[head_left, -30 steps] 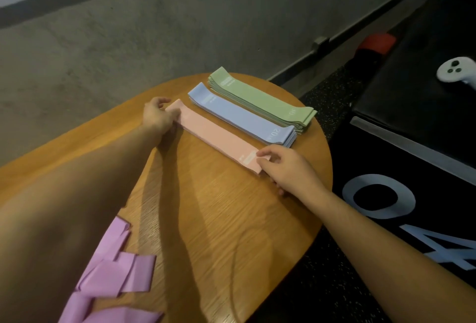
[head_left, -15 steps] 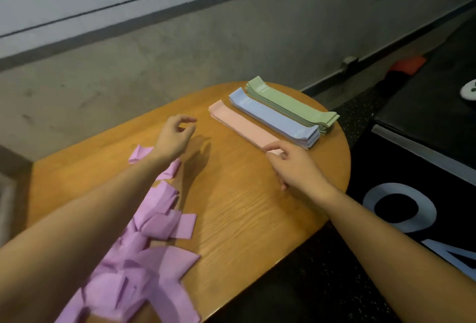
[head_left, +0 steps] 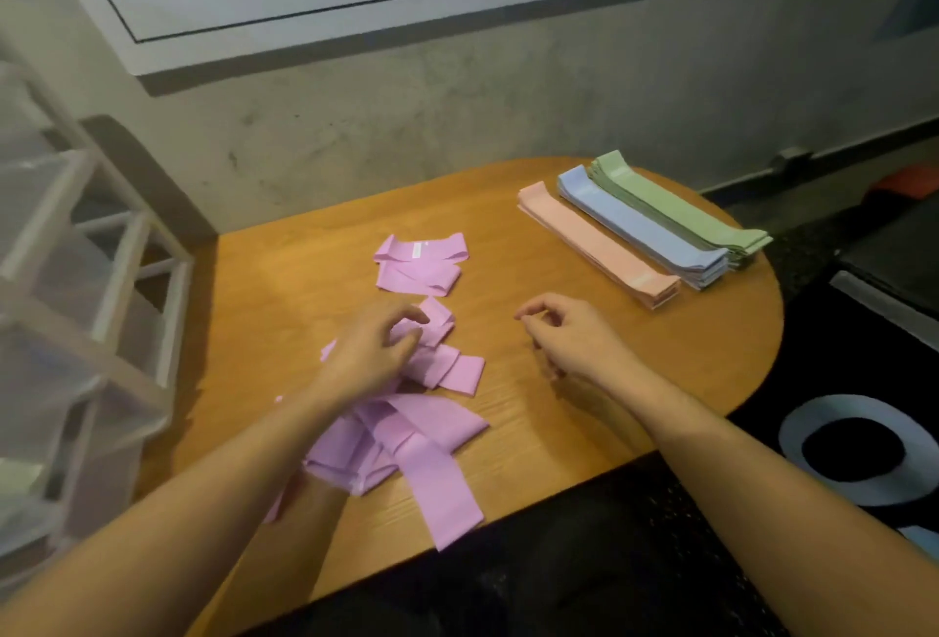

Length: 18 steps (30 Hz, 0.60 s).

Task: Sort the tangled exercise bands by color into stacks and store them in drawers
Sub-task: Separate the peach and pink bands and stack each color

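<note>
Wooden oval worktop (head_left: 584, 438): limp, light purple rubber exercise bands (head_left: 406, 438) tangled; left hand (head_left: 368, 357) seemingly pinches a loop, right hand (head_left: 569, 339) loosely curled, empty. Grab flat ends.

The left hand (head_left: 373, 352) has moved from the far end of the pink stack (head_left: 599, 244) down onto the tangled purple bands (head_left: 406, 433), fingers curled into them. The right hand (head_left: 569, 336) has released the stack's near end and hovers over the table (head_left: 711, 357), loosely curled.
</note>
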### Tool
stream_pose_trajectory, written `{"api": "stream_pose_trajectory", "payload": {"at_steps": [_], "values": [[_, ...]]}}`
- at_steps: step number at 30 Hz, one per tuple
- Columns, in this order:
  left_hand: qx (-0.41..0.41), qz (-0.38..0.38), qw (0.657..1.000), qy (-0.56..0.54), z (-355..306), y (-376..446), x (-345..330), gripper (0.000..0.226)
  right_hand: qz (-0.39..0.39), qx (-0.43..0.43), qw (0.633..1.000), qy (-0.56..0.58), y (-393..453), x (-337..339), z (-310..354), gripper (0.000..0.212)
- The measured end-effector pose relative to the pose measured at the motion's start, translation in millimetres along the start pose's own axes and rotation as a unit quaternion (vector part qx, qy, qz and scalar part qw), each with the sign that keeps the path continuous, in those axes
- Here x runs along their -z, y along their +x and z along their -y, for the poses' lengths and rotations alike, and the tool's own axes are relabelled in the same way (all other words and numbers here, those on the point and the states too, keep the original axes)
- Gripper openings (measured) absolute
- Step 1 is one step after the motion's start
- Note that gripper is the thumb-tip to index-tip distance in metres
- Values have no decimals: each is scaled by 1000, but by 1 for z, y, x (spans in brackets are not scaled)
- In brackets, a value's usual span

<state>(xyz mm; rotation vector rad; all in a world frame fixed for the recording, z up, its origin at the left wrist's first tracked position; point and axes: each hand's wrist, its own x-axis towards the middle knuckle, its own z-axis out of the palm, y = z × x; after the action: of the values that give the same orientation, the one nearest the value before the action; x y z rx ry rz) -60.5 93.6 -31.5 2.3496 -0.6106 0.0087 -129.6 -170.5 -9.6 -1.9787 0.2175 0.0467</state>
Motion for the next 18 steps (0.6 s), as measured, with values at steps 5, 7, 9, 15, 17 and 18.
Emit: {"api": "stream_pose_trajectory", "payload": {"at_steps": [5,7,9,15,17,18], "values": [[-13,3,998,56,21,-27,1,45,2,25,999,-44,8,-33,3,17],[6,-24,997,67,25,-27,1,51,9,31,997,-66,13,-42,8,19],[25,-50,996,63,27,-22,1,53,17,35,996,-86,23,-49,14,18],[16,-74,996,57,25,10,-9,47,1,78,990,-121,65,-63,25,17],[-4,-72,994,84,22,17,-18,49,-7,86,987,-138,82,-66,26,18],[-21,-65,993,92,20,19,-24,49,-9,90,985,-145,91,-67,26,19]]}}
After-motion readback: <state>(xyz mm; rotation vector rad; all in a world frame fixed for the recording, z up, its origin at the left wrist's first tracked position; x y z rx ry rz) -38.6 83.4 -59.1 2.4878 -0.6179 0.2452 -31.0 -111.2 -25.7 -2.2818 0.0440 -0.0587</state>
